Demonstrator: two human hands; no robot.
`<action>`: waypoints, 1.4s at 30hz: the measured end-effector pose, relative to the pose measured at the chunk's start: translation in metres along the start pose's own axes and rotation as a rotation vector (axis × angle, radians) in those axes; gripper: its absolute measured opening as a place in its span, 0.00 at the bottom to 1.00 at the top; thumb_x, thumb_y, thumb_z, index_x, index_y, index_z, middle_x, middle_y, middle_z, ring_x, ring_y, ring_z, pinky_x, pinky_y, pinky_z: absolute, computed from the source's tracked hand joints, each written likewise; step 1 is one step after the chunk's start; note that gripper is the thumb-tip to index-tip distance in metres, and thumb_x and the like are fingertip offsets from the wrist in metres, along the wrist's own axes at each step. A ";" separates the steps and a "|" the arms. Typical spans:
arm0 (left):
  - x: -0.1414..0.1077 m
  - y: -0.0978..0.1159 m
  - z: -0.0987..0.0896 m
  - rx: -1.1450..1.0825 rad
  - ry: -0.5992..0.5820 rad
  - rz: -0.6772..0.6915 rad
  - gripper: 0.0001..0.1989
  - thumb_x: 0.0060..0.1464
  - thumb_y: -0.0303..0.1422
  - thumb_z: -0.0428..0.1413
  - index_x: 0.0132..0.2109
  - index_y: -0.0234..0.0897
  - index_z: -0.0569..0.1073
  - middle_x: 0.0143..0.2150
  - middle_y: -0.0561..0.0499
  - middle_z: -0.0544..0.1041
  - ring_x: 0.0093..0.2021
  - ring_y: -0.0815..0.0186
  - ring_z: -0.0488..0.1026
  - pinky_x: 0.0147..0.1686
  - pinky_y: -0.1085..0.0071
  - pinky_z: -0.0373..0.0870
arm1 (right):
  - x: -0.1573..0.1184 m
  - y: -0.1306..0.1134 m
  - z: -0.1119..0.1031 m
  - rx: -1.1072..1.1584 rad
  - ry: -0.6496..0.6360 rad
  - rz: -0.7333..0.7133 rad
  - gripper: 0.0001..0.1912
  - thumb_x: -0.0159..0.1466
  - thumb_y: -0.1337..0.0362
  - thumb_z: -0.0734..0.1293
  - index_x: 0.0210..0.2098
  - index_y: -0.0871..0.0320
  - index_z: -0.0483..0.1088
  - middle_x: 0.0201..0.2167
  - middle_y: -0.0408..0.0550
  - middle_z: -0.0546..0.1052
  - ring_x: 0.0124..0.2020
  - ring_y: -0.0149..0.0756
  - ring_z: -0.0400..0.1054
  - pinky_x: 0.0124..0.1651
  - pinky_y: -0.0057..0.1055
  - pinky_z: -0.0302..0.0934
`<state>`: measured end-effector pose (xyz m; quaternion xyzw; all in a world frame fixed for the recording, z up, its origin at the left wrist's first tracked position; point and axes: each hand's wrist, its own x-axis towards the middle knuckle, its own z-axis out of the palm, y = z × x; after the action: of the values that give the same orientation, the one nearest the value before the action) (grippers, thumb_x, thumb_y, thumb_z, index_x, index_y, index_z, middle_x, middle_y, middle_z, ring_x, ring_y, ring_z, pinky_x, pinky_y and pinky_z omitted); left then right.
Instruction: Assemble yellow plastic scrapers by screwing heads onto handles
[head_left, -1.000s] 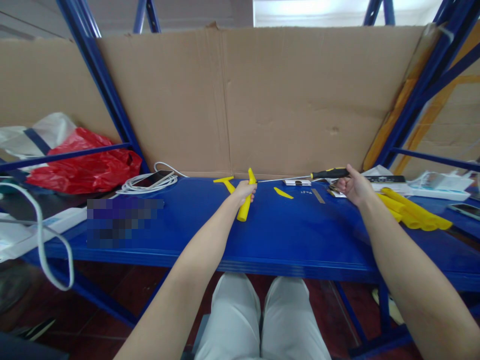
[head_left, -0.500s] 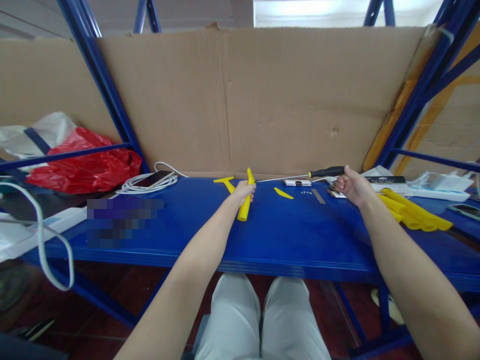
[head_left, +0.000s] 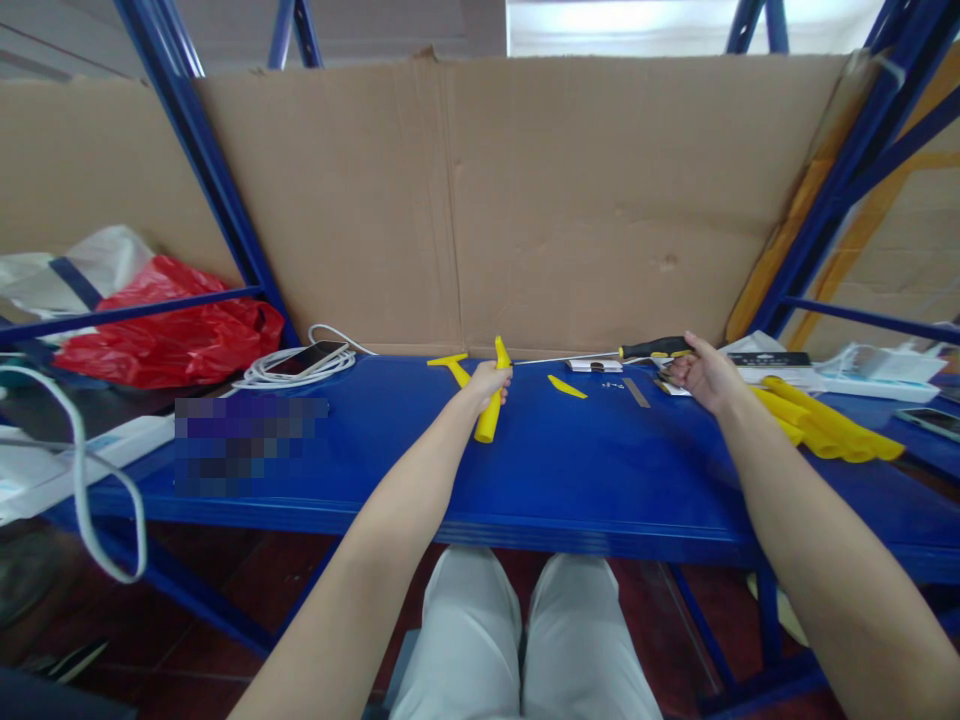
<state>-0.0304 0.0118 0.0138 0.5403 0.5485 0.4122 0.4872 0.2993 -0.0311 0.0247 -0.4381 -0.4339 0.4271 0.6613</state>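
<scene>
My left hand (head_left: 491,388) is closed around a yellow plastic handle (head_left: 486,424), tilted with its narrow end up. A long-shafted screwdriver (head_left: 651,348) with a black and yellow grip stretches across from my right hand (head_left: 706,375). My right fingers are closed at the rear of that grip. The screwdriver's tip meets the yellow handle near my left fingers; the exact contact is too small to see. Behind my left hand lies a yellow T-shaped piece (head_left: 450,362). Between the hands are a flat yellow piece (head_left: 568,387), small screws (head_left: 613,386) and a thin metal strip (head_left: 636,392).
Several yellow handles (head_left: 832,425) lie right of my right hand, near white packaging (head_left: 874,372) and a phone (head_left: 930,420). At left are a coiled white cable (head_left: 292,368) and a red plastic bag (head_left: 176,325). A cardboard wall (head_left: 562,210) rises behind the blue table (head_left: 570,480).
My right hand has shifted slightly and its fingers have changed position at the screwdriver's grip, which looks turned, showing more yellow. My left hand and the yellow handle stay put.
</scene>
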 end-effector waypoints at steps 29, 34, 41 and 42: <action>-0.004 0.002 0.001 0.002 -0.015 0.001 0.08 0.54 0.19 0.50 0.32 0.37 0.64 0.18 0.61 0.59 0.14 0.75 0.57 0.18 0.76 0.55 | -0.002 -0.002 0.000 0.020 0.043 0.064 0.23 0.57 0.50 0.70 0.20 0.53 0.55 0.10 0.38 0.57 0.12 0.28 0.52 0.13 0.28 0.52; -0.005 0.002 0.001 0.007 -0.011 0.003 0.08 0.55 0.19 0.49 0.32 0.37 0.63 0.18 0.61 0.59 0.14 0.75 0.57 0.18 0.76 0.55 | 0.005 0.005 -0.004 -0.003 0.039 0.018 0.24 0.55 0.47 0.71 0.22 0.52 0.54 0.10 0.36 0.56 0.12 0.29 0.54 0.13 0.28 0.52; -0.006 0.003 0.001 0.013 -0.028 0.010 0.09 0.57 0.20 0.48 0.32 0.37 0.62 0.17 0.62 0.59 0.14 0.76 0.56 0.18 0.76 0.54 | 0.012 0.011 -0.006 0.026 0.101 0.012 0.22 0.56 0.48 0.71 0.23 0.53 0.56 0.10 0.35 0.56 0.12 0.28 0.55 0.13 0.26 0.54; -0.006 0.003 0.001 0.013 -0.030 0.012 0.09 0.56 0.19 0.48 0.32 0.37 0.62 0.17 0.62 0.59 0.14 0.76 0.57 0.18 0.76 0.54 | 0.011 0.011 -0.005 0.032 0.101 0.007 0.22 0.56 0.49 0.70 0.23 0.53 0.56 0.10 0.35 0.57 0.12 0.28 0.55 0.14 0.26 0.55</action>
<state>-0.0295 0.0061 0.0168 0.5527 0.5406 0.4034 0.4895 0.3052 -0.0187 0.0155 -0.4502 -0.3915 0.4137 0.6877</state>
